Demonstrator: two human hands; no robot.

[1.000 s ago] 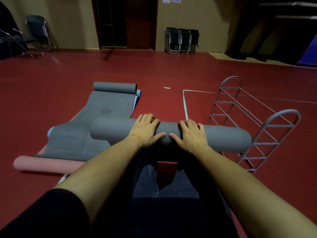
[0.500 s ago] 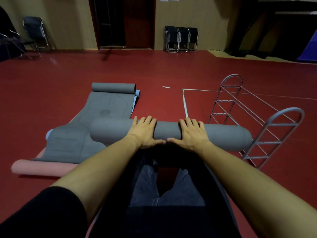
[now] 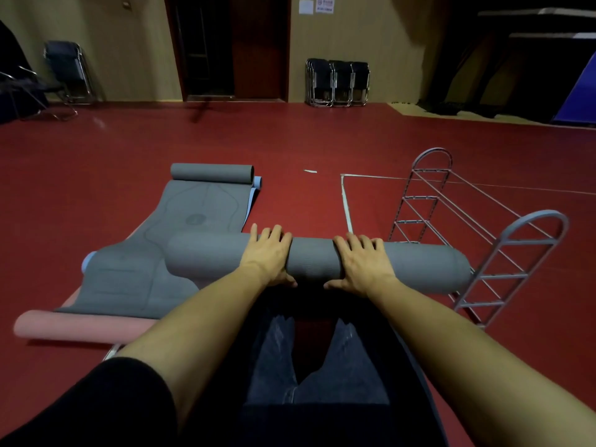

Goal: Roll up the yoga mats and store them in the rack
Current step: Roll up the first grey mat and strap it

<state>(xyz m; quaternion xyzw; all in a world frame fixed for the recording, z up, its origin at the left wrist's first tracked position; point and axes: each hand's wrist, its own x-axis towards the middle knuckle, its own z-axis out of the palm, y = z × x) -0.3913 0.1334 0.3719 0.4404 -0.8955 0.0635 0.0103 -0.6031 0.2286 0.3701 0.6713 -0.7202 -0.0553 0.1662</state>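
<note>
On the red floor point(image 3: 290, 143) before the knees lies the grey roll point(image 3: 312, 258), crosswise, its right end just beside the rack point(image 3: 490, 253). Both arms reach straight forward; the left hand point(image 3: 267, 256) and right hand point(image 3: 361, 262) press on its middle, fingers straight and spread, thumbs low. Left of the roll lie a flat grey mat point(image 3: 180, 233) and a pink roll point(image 3: 80, 324).

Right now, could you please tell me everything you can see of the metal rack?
The metal rack is a pale grey wire frame with arched ends and thin crossbars like ladder rungs. It stands on the red floor to the person's right, holding no mats. The rolled grey mat overlaps its near end; contact is unclear.
</note>
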